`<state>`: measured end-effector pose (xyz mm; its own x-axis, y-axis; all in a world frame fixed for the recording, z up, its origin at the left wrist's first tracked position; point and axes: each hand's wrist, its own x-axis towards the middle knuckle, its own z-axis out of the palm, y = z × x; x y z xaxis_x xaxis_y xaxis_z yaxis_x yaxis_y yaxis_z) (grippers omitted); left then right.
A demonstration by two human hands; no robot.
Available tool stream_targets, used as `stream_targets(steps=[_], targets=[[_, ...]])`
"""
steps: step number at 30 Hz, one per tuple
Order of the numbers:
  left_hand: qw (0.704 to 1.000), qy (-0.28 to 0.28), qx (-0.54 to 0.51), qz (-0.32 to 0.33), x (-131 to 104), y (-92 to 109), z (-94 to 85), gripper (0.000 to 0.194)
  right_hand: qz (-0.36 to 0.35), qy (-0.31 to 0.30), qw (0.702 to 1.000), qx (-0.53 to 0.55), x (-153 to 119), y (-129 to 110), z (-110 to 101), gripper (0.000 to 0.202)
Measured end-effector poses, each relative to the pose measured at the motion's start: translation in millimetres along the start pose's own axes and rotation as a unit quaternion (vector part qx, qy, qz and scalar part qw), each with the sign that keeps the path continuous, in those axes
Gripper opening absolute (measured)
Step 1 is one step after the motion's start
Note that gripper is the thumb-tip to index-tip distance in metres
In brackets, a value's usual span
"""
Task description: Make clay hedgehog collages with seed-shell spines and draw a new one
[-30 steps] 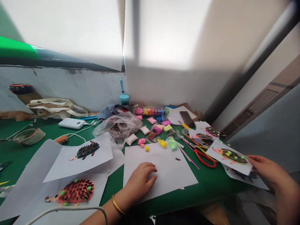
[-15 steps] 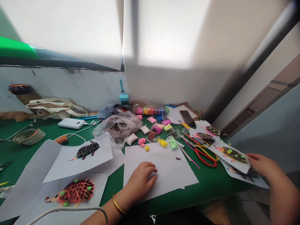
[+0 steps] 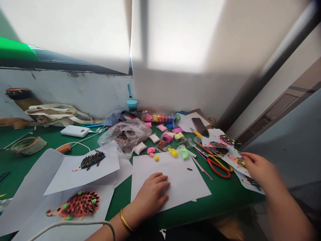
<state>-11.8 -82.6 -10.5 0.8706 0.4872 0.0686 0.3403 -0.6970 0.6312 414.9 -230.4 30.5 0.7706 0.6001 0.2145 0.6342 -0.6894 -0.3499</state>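
Observation:
My left hand [image 3: 152, 192] lies on a white sheet of paper [image 3: 173, 187], fingers spread and holding nothing. A single sunflower seed [image 3: 190, 169] rests on that sheet, and a small yellow clay ball [image 3: 156, 158] sits near its top edge. At the right, my right hand [image 3: 260, 169] is over a hedgehog picture [image 3: 232, 158] with a pink face and yellow dots, covering much of its body. Its fingers are bent together at the picture; what they pinch, if anything, is hidden. Another hedgehog picture [image 3: 250, 180] lies partly beneath.
Red-handled scissors [image 3: 218, 167], a pink tool [image 3: 207, 172] and a phone [image 3: 200, 126] lie right of centre. Clay packets [image 3: 140, 148] and a plastic bag of seeds [image 3: 125, 135] are behind the sheet. Hedgehog pictures [image 3: 75, 206] and a cable [image 3: 75, 223] occupy the left.
My right hand has moved left from the picture's right edge to over its hedgehog. My left hand stays on the sheet, its fingers slightly more spread.

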Motion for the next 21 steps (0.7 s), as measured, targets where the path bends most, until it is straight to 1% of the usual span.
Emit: stream_targets(steps=[1,2,4,5,7,9,12,16,21], targets=[[1.000,-0.003,0.003,0.002,0.0,0.8,-0.3,0.046,-0.027,-0.032,0.999,0.023,-10.5,-21.0,5.6,0.038],[1.000,-0.004,0.007,0.003,-0.2,1.7,-0.8,0.045,-0.048,-0.048,0.997,0.043,-21.0,-41.7,12.0,0.036],[1.000,-0.009,0.020,0.003,-0.9,3.8,-2.0,0.043,-0.121,-0.090,0.986,0.074,-40.7,-79.7,25.4,0.034],[1.000,-0.014,0.027,0.002,-1.3,4.8,-2.7,0.042,-0.145,-0.112,0.980,0.081,-49.4,-96.1,31.5,0.033],[0.999,-0.025,0.035,-0.002,-2.2,6.2,-3.9,0.043,-0.183,-0.153,0.968,0.076,-63.0,-122.5,41.5,0.033],[0.999,-0.033,0.035,-0.004,-3.0,6.5,-4.5,0.044,-0.220,-0.167,0.960,0.051,-71.3,-139.6,48.9,0.031],[0.999,-0.030,0.027,-0.002,-3.6,4.8,-4.0,0.044,-0.261,-0.179,0.948,-0.014,-76.4,-150.2,57.7,0.026],[1.000,-0.022,0.015,0.003,-3.1,2.6,-2.4,0.046,-0.286,-0.207,0.933,-0.064,-80.2,-149.4,67.7,0.018],[0.999,-0.032,0.023,0.000,-2.3,3.7,-3.4,0.046,-0.313,-0.183,0.928,-0.088,-84.9,-145.8,74.7,0.015]])
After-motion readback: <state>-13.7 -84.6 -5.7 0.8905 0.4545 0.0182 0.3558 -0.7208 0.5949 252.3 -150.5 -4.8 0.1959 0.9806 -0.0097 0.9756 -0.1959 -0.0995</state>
